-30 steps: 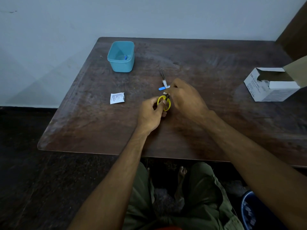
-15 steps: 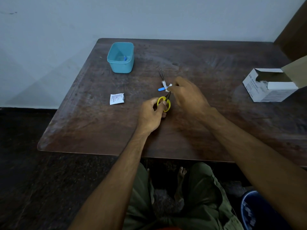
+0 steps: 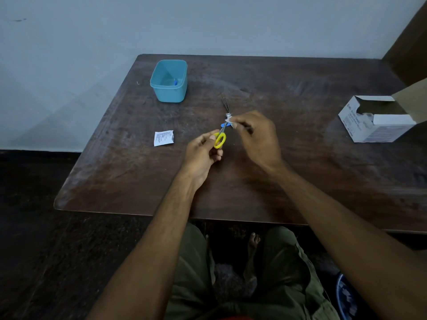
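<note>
The scissors (image 3: 219, 140) are held over the middle of the table (image 3: 300, 181). Their yellow loop is gripped by the curled fingers and thumb of the left hand (image 3: 203, 153), and the blades point away toward 12 o'clock. A small white wipe (image 3: 229, 121) is pinched between the thumb and fingertips of the right hand (image 3: 256, 135) and held at the far end of the blades. Whether the wipe touches the metal cannot be told, since the blades are thin and partly hidden.

Just past the blade tips, at 12 o'clock, a thin metal tool (image 3: 225, 103) lies flat on the table, with a small blue piece (image 3: 224, 124) at its near end. From the hands, a sachet (image 3: 163, 138) lies at 9 o'clock and a teal tub (image 3: 169, 93) stands at 10 o'clock. A blue item (image 3: 175, 82) can be seen inside the tub. An opened box (image 3: 379, 130) stands well apart at 3 o'clock.

The work is judged to be the wiping of the scissor blades, and it appears to be under way, not finished. A wipe has been got out and brought to the blades. The metal tool is not being handled, and whether it has been wiped cannot be told. The scissors have yet to be set down.
</note>
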A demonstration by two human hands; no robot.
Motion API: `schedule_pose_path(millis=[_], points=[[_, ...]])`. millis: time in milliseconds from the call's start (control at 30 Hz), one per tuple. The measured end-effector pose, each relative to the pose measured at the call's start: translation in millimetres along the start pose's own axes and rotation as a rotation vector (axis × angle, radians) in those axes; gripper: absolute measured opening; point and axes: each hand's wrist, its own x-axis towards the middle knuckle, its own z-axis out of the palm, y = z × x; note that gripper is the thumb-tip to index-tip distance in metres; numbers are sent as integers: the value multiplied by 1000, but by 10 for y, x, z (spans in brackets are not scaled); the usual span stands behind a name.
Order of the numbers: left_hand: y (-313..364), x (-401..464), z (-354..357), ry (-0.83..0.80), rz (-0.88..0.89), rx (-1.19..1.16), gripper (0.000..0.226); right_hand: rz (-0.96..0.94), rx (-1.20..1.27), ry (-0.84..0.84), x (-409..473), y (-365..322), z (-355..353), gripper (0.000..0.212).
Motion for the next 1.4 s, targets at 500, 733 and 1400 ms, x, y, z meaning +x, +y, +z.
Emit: schedule_pose_path(millis=[500, 733, 1400], points=[[93, -22, -74, -61, -138, -193, 25, -76, -177, -127, 8, -74, 106, 26], [99, -17, -74, -65, -152, -179, 27, -37, -179, -36, 91, 22, 44, 24], [-2, -17, 13, -2, 89, 21, 20, 230, 131, -3, -158, -148, 58, 13]])
